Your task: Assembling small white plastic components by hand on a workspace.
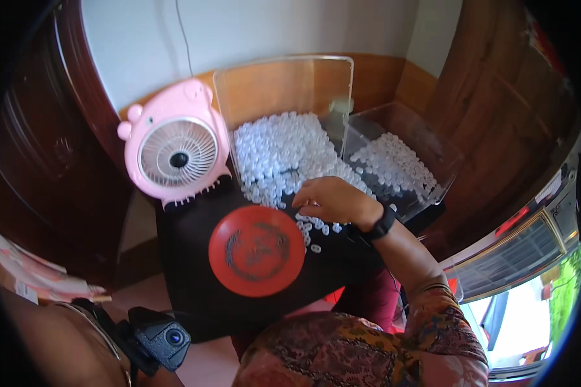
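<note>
My right hand [332, 198], with a black watch [382, 222] at the wrist, is over the near edge of a heap of small white pieces [284, 145]. Its fingers are bent and drawn together; whatever lies in them is hidden. Several loose white pieces [315, 248], rounded and with dark spots like holes, lie just below the hand. To its left is a round red disc [255, 251] with dark markings. At the lower left my left forearm [51, 348] shows, with a small black camera [164, 338] strapped to it; the left hand does not show.
A pink pig-shaped fan [177, 151] stands left of the heap. A clear plastic panel [284, 58] rises behind the heap. On the right, a clear bin [442, 155] holds more white pieces. Everything rests on a dark tabletop [190, 277] against a wall [271, 29].
</note>
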Available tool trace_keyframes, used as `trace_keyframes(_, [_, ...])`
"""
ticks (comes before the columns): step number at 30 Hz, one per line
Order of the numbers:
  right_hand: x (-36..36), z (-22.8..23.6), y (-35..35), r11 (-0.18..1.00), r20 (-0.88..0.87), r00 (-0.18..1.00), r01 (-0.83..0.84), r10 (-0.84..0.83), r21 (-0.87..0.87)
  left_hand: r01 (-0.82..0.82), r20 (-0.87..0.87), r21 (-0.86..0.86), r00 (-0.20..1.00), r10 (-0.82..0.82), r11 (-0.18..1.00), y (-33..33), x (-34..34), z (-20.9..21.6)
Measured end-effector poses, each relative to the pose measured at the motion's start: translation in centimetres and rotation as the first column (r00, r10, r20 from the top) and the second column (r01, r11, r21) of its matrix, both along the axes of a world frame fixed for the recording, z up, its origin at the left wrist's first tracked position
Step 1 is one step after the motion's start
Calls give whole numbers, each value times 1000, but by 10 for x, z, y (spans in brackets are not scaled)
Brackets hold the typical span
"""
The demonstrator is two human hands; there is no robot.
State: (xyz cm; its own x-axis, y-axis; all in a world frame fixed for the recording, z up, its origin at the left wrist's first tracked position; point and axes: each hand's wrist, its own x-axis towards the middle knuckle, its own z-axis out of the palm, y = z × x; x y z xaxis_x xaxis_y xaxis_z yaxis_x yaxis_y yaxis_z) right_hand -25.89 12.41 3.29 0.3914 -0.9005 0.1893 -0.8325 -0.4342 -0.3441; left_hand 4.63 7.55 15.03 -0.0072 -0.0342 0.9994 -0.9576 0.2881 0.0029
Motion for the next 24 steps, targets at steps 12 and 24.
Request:
trace_keyframes(12, [-13,-74,-44,991,-301,945,125,-131,-39,476,131,376,823,-553,795,69,39,4])
trace_keyframes(24, [-17,-64,-37,962,-299,916,271,-266,-28,966,-379,255,139,-915,41,65,21,-40])
